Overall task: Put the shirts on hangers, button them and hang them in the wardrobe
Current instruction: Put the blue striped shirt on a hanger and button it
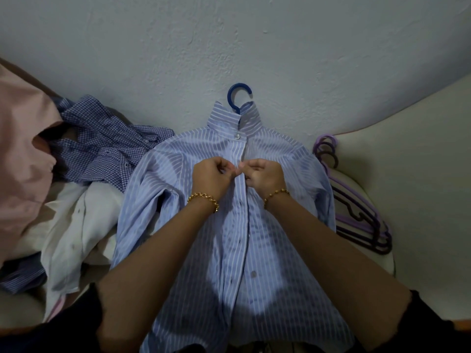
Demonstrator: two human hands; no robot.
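A blue-and-white striped shirt [204, 250] lies front-up on the cream surface [407, 174]. Its long axis runs away from the person, with the collar at the far end by the wall [229, 34] and the hem nearest. The blue hanger [235, 96] hook sticks out past the collar, its open side facing right. The collar button [237, 136] is fastened. Just below it, the left hand [212, 175] and right hand [265, 175] each pinch a placket edge, fingers curled, knuckles almost meeting. A gingham shirt [102, 146] and a white shirt [76, 225] are heaped to the left, and purple hangers [356, 215] are stacked to the right.
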